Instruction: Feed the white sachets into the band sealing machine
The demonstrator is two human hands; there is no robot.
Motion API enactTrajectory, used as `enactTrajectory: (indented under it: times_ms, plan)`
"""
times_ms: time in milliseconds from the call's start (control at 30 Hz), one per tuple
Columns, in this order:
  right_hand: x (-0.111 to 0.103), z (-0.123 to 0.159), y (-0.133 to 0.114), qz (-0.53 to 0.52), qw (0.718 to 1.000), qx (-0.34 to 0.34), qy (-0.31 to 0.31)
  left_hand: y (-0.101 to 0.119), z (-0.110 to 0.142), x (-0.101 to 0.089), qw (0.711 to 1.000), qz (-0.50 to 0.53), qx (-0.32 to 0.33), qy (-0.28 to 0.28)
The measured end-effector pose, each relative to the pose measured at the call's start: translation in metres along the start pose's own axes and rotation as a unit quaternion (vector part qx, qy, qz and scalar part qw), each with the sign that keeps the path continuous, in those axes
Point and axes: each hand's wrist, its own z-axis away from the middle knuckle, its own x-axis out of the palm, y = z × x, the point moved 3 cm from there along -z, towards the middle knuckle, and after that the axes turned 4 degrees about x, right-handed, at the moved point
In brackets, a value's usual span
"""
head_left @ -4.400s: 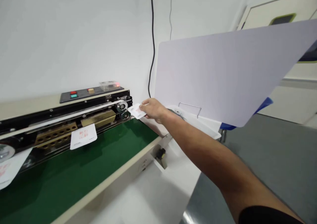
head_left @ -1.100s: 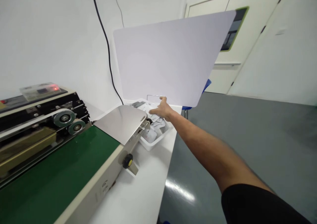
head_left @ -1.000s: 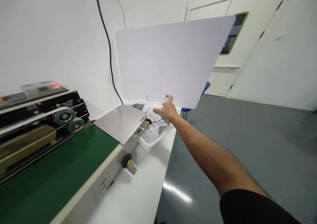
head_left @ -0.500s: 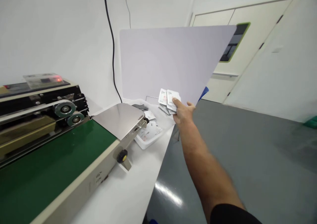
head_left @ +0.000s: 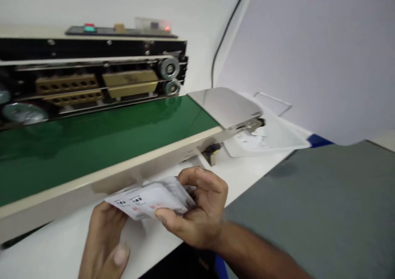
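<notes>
A small stack of white printed sachets (head_left: 154, 198) is in my right hand (head_left: 203, 209), the thumb on their front and the fingers curled round their right end. The sachets carry black and red print and fan out a little. My left hand (head_left: 106, 242) is at their left end, its fingertips partly hidden behind them and its thumb held apart. Just beyond both hands runs the green conveyor belt (head_left: 108, 143) of a sealing machine (head_left: 129, 83). The picture is slightly blurred.
At the belt's right end is a metal plate (head_left: 228, 104). Below and beyond it a white plastic tray (head_left: 277, 141) holds more white sachets (head_left: 251, 139). A pale panel (head_left: 324, 56) stands behind the tray. The white table (head_left: 240, 172) ends at the right above grey floor.
My right hand has come back from the tray to the front of the belt with the sachets. My left hand has entered the view beside them. The view has turned left.
</notes>
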Motion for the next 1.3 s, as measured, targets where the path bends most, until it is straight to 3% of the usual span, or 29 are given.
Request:
enactTrajectory:
  times_ms: [133, 233, 367, 500, 633, 700, 800, 900, 1000, 1133, 1200, 1300]
  plan:
    - [0.028, 0.011, 0.018, 0.004, 0.985, -0.033, -0.171, 0.005, -0.004, -0.004, 0.998, -0.025, 0.038, -0.044]
    - [0.03, 0.017, 0.025, 0.033, 0.972, -0.002, -0.233, 0.009, -0.003, -0.004, 0.998, -0.025, 0.063, -0.021]
    - [0.028, 0.027, 0.027, 0.054, 0.959, 0.066, -0.27, 0.013, -0.003, 0.002, 0.997, -0.013, 0.079, -0.002]
    - [0.027, 0.031, 0.021, 0.058, 0.966, 0.081, -0.239, 0.013, 0.002, 0.012, 0.995, -0.021, 0.101, -0.018]
    - [0.024, 0.027, 0.015, 0.05, 0.961, 0.036, -0.268, 0.013, 0.01, 0.021, 0.988, -0.054, 0.143, -0.021]
    - [0.02, 0.025, 0.016, 0.07, 0.953, 0.047, -0.29, 0.011, 0.011, 0.023, 0.987, -0.106, 0.116, -0.023]
    - [0.01, 0.018, 0.019, 0.095, 0.935, 0.17, -0.297, 0.011, 0.009, 0.021, 0.992, -0.123, 0.028, -0.028]
    - [0.002, 0.011, 0.013, 0.007, 0.894, 0.297, -0.335, 0.012, 0.006, 0.015, 0.988, 0.048, -0.143, -0.02]
    - [0.003, 0.005, 0.004, -0.053, 0.861, 0.359, -0.356, 0.014, 0.008, 0.015, 0.919, 0.266, -0.289, -0.036]
    - [0.013, 0.006, -0.001, 0.056, 0.856, 0.353, -0.374, 0.019, 0.01, 0.018, 0.846, 0.412, -0.33, -0.077]
    - [0.016, 0.008, -0.001, 0.107, 0.871, 0.334, -0.343, 0.018, 0.01, 0.016, 0.834, 0.433, -0.332, -0.084]
    - [0.014, 0.014, 0.0, 0.128, 0.909, 0.314, -0.242, 0.012, 0.009, 0.011, 0.833, 0.446, -0.312, -0.098]
